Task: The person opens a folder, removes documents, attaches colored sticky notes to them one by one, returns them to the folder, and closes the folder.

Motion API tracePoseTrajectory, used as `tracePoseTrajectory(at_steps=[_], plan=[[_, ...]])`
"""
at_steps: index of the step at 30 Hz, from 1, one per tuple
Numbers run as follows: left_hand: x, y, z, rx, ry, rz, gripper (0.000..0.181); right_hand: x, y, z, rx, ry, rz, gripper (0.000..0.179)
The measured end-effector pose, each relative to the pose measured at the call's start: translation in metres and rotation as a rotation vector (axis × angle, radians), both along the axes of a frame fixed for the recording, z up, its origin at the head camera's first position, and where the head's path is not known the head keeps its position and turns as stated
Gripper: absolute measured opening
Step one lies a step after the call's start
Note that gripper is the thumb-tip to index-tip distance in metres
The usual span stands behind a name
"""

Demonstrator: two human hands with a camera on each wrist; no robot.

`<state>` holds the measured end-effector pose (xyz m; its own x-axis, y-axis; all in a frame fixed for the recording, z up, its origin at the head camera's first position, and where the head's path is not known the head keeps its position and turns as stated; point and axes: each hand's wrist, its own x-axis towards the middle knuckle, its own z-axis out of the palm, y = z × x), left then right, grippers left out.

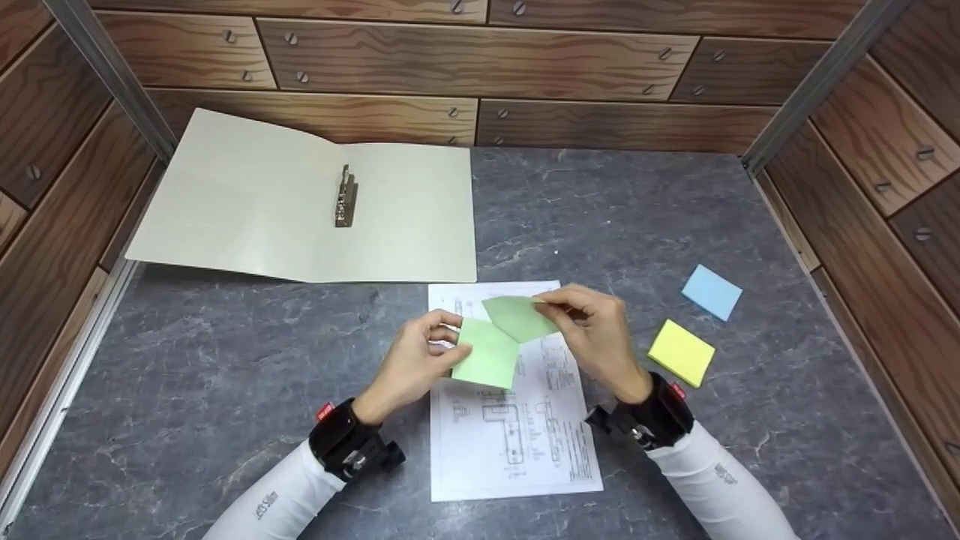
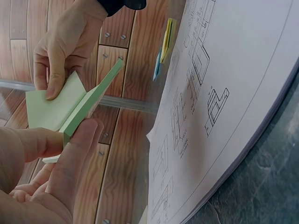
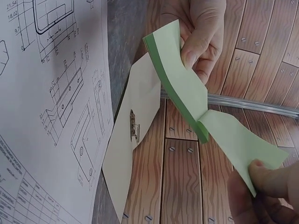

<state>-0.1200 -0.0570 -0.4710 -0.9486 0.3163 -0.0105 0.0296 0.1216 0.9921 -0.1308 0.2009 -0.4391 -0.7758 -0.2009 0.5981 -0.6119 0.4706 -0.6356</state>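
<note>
My left hand (image 1: 409, 361) grips a light green sticky note pad (image 1: 486, 358) by its left side, thumb on top and fingers beneath. From the other side my right hand (image 1: 600, 334) pinches a single green sticky note (image 1: 519, 318) between thumb and fingers. The right wrist view shows this sheet (image 3: 240, 140) bent away from the pad (image 3: 182, 79), meeting it at one edge; whether it still sticks there I cannot tell. Both are held above printed sheets with technical drawings (image 1: 517, 469), which lie on the table and are partly covered by the pad.
An open cream folder (image 1: 247, 195) with a metal clip (image 1: 346, 201) lies at the back left. To the right of my right hand are a blue sticky note pad (image 1: 712, 292) and a yellow one (image 1: 681, 352). Wood-patterned walls (image 1: 465, 64) enclose the grey table (image 1: 225, 420).
</note>
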Motion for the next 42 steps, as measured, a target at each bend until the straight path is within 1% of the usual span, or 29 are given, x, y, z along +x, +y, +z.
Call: tracePoseTrajectory(at_steps=[6,14,18,22,26,27,30,33,34,37,42], plan=[[-0.002,-0.001,0.001,-0.009,-0.017,0.014,0.031,-0.003,0.004,0.002,-0.017,0.023,-0.031,0.014],[-0.002,-0.005,-0.001,-0.006,-0.046,0.029,0.032,-0.006,0.007,0.005,-0.051,0.022,-0.033,0.012],[-0.003,-0.008,-0.003,-0.013,-0.048,0.036,0.032,-0.005,0.01,0.006,-0.055,0.033,-0.043,0.014],[-0.005,-0.011,-0.004,-0.019,-0.032,0.055,0.031,-0.005,0.013,0.006,-0.037,0.058,-0.055,0.014],[-0.005,-0.017,-0.004,-0.028,-0.031,0.077,0.034,-0.006,0.015,0.004,-0.026,0.079,-0.038,0.014],[-0.005,-0.018,-0.004,-0.027,-0.032,0.081,0.034,-0.009,0.017,-0.001,-0.045,0.088,-0.015,0.015],[-0.004,-0.026,-0.003,-0.034,-0.045,0.104,0.035,-0.01,0.018,-0.005,-0.041,0.095,0.015,0.017],[-0.002,-0.037,-0.005,-0.045,-0.061,0.137,0.034,-0.01,0.019,-0.007,-0.005,0.087,0.024,0.019],[-0.002,-0.041,-0.006,-0.053,-0.07,0.151,0.034,-0.008,0.018,-0.004,0.027,0.076,0.01,0.018],[0.001,-0.054,-0.008,-0.071,-0.079,0.193,0.033,-0.006,0.019,-0.003,0.069,0.045,-0.009,0.018],[0.003,-0.076,-0.007,-0.091,-0.108,0.246,0.033,-0.004,0.02,-0.004,0.102,-0.001,-0.046,0.019]])
